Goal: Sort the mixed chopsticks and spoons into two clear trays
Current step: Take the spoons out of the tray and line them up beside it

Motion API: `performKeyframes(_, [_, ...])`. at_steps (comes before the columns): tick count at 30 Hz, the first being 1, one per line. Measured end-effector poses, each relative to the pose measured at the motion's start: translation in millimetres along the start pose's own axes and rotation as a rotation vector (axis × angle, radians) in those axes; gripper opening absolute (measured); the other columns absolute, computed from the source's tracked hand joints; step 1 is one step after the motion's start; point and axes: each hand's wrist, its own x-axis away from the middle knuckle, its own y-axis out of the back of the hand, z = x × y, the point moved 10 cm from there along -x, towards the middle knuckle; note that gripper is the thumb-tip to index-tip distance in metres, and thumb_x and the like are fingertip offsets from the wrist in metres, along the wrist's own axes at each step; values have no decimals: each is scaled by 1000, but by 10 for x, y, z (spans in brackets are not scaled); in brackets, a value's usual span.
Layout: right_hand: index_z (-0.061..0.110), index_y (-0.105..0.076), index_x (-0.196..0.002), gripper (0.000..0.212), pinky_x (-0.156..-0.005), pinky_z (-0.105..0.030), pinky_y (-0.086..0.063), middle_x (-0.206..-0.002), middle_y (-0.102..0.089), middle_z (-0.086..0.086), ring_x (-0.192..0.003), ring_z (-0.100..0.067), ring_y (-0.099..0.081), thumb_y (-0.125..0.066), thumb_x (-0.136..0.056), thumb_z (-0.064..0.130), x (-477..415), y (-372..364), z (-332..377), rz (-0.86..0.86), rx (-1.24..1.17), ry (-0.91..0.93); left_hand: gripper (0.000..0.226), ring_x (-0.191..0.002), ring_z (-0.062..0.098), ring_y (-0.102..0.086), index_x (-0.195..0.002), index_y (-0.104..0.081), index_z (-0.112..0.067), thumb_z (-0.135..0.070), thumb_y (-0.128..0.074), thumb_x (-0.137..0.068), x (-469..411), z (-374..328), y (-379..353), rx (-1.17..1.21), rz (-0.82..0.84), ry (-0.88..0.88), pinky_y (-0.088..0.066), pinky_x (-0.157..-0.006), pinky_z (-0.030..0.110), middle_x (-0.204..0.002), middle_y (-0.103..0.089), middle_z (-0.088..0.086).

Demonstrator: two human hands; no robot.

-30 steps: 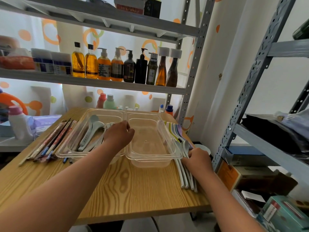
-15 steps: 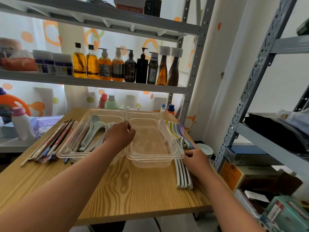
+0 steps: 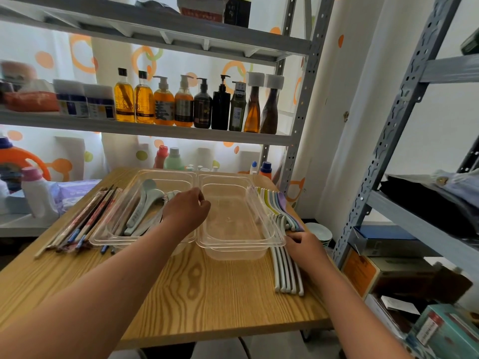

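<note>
Light wood-grain table (image 3: 207, 294). Left clear plastic tray (image 3: 166, 176) holds pale grey-green spoons (image 3: 145, 200); right clear plastic tray (image 3: 228, 230) touches it. Multicoloured chopsticks (image 3: 88, 218) bundled left of trays. Pastel long-handled spoons (image 3: 283, 270) rowed right of trays, handles gripped by right hand (image 3: 304, 248). Left hand (image 3: 185, 213) curled over meeting rims; cannot tell grasp.

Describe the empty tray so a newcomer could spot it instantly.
On the wooden table below the bottle shelf, two clear trays sit side by side. It is the right tray, beside the pastel spoons; unlike the left tray, it holds nothing.
</note>
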Motion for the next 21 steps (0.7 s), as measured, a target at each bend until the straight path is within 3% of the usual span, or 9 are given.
performKeyframes(6, [7,-59,-121,33,-77,-30,-45,-111,-65,-10,-88,-16,-54,-50,-94,23,47,182,70,-117,-76,22,26,-92,22,-60,-106,-59,-16,-35,-50,-91,-9,-3,16,-8,15,9,-49,-77,33,-104,-67,4])
performKeyframes(9, [7,-62,-116,28,-78,-31,-46,-105,-66,-10,-86,-15,-52,-49,-94,20,81,279,240,-178,-93,95,27,-92,23,-60,-106,-60,-15,-36,-51,-91,-34,19,6,-13,64,18,-50,-79,34,-104,-67,5])
performKeyframes(15, [7,-64,-113,26,-58,-13,-36,-100,-67,-7,-79,-10,-54,-49,-94,17,103,233,671,-210,-115,233,29,-90,21,-60,-107,-61,-14,-37,-51,-93,-95,94,148,40,89,8,-52,-84,36,-105,-68,5])
performKeyframes(21, [10,-67,-106,22,-56,-4,-36,-85,-62,2,-72,-3,-55,-51,-94,19,162,-96,1297,-143,-159,386,24,-88,21,-58,-101,-60,-13,-33,-50,-92,-88,564,528,-24,-1,114,-46,-75,32,-94,-62,3])
